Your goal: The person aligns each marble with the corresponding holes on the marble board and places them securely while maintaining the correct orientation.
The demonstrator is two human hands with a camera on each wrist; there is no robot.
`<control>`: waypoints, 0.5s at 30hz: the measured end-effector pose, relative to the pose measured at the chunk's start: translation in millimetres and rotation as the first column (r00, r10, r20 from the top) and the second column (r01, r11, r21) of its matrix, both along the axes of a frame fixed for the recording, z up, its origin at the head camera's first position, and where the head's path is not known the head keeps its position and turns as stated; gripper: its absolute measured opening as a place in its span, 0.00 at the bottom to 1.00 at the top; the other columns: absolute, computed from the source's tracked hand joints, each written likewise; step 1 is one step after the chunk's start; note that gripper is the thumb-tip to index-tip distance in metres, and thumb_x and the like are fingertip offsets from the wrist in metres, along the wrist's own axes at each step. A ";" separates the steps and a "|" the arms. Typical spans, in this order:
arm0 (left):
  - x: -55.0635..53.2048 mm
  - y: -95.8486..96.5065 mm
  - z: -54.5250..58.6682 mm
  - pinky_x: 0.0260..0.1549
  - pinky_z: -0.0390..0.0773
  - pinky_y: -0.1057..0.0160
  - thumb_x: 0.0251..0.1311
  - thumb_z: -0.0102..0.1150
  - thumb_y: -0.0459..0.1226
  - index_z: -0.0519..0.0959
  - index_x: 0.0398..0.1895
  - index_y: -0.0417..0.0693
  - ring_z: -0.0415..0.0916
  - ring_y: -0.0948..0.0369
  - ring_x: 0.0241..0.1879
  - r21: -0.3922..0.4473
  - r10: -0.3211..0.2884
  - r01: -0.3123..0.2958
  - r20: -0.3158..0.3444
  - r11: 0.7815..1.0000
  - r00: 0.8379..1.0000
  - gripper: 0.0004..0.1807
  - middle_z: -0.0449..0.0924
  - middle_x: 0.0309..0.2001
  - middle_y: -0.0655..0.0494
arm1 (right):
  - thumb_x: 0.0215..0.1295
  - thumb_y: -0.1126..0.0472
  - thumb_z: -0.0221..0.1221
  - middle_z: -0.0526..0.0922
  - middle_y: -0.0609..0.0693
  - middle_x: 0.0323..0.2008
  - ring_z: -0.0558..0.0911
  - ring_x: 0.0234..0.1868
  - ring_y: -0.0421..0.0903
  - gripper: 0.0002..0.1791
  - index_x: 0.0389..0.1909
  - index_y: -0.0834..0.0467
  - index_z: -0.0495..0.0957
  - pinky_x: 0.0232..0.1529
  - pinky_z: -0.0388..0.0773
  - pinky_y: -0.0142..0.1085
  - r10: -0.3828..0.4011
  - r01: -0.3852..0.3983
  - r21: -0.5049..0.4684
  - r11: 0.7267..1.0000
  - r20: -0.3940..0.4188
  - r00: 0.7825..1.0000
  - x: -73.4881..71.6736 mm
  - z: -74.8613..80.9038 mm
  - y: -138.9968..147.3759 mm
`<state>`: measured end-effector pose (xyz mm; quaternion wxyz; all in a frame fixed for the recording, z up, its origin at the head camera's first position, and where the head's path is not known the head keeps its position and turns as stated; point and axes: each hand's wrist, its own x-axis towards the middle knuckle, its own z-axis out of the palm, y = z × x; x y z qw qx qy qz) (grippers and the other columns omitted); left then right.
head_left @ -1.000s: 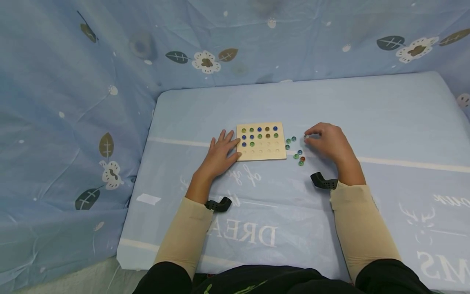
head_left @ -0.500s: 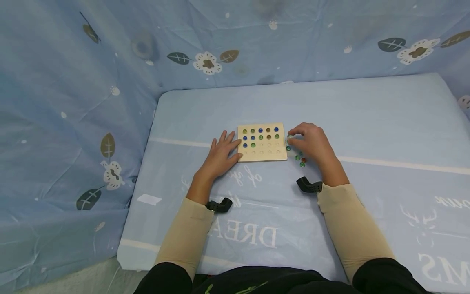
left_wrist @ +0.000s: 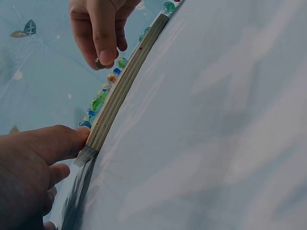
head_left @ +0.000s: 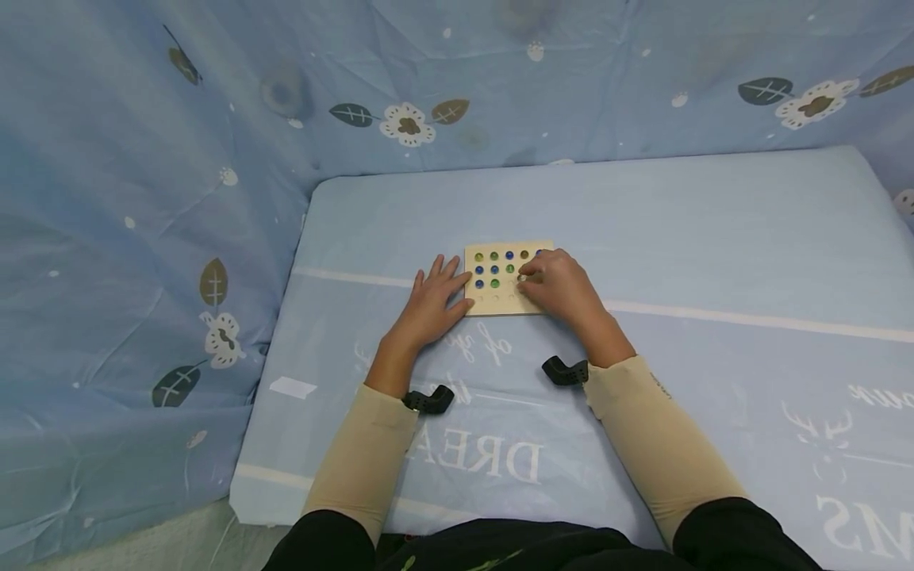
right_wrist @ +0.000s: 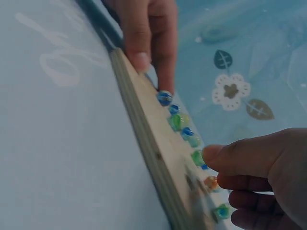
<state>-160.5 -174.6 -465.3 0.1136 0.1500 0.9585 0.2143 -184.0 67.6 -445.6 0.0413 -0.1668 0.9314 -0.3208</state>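
Observation:
A pale wooden board (head_left: 489,308) with rows of round hollows lies on the table. Blue, green and amber marbles (right_wrist: 177,121) fill its two back rows and the left part of the third row. My left hand (head_left: 431,305) touches the board's left edge, with thumb and index finger at its corners and the other fingers extended. Over the board, my right hand (head_left: 564,289) pinches a marble (left_wrist: 99,63) between thumb and fingers, above the third row. In the head view this hand covers the board's right part.
Beyond the board's far end, a loose green marble (left_wrist: 168,7) shows in the left wrist view. A blue patterned cloth (head_left: 500,95) hangs behind the table (head_left: 400,214). A white sticker (head_left: 293,387) lies at the left. Black wrist mounts (head_left: 564,371) sit on both forearms.
My right hand has carried the pinched marble leftward, from beyond the loose marbles to above the board. My left hand stays at the board's left edge.

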 end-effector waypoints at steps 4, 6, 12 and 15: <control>-0.3 0.2 -0.4 0.70 0.35 0.44 0.66 0.49 0.53 0.61 0.70 0.58 0.28 0.57 0.75 -0.002 0.002 -0.002 -0.002 1.000 1.000 0.31 0.42 0.75 0.58 | 0.56 0.58 0.66 0.84 0.54 0.41 0.76 0.47 0.53 0.13 0.41 0.59 0.85 0.49 0.74 0.46 0.008 -0.008 0.015 1.000 -0.018 1.000 1.4 -4.6 -7.7; -0.1 0.2 -0.4 0.70 0.35 0.44 0.66 0.49 0.53 0.62 0.70 0.58 0.29 0.57 0.75 -0.002 0.004 -0.004 -0.006 1.000 1.000 0.31 0.43 0.75 0.57 | 0.56 0.58 0.66 0.83 0.55 0.40 0.76 0.46 0.54 0.13 0.41 0.59 0.85 0.46 0.75 0.45 0.018 -0.017 0.027 1.000 -0.040 0.999 2.0 -5.9 -10.7; 1.3 -0.4 -0.2 0.70 0.35 0.44 0.66 0.49 0.53 0.62 0.70 0.57 0.29 0.57 0.75 0.010 -0.004 0.004 -0.012 1.000 1.000 0.30 0.43 0.75 0.57 | 0.57 0.58 0.65 0.83 0.56 0.41 0.76 0.47 0.55 0.12 0.40 0.59 0.85 0.48 0.74 0.45 0.050 -0.042 0.077 0.996 -0.104 0.993 3.5 -6.4 -16.1; 1.6 -0.5 0.1 0.70 0.35 0.45 0.66 0.49 0.53 0.62 0.70 0.57 0.29 0.57 0.75 0.013 -0.003 0.003 -0.015 1.000 1.000 0.30 0.43 0.75 0.58 | 0.57 0.58 0.65 0.82 0.56 0.44 0.75 0.50 0.56 0.12 0.40 0.59 0.85 0.51 0.72 0.46 0.054 -0.042 0.102 0.994 -0.121 0.991 3.4 -6.0 -17.3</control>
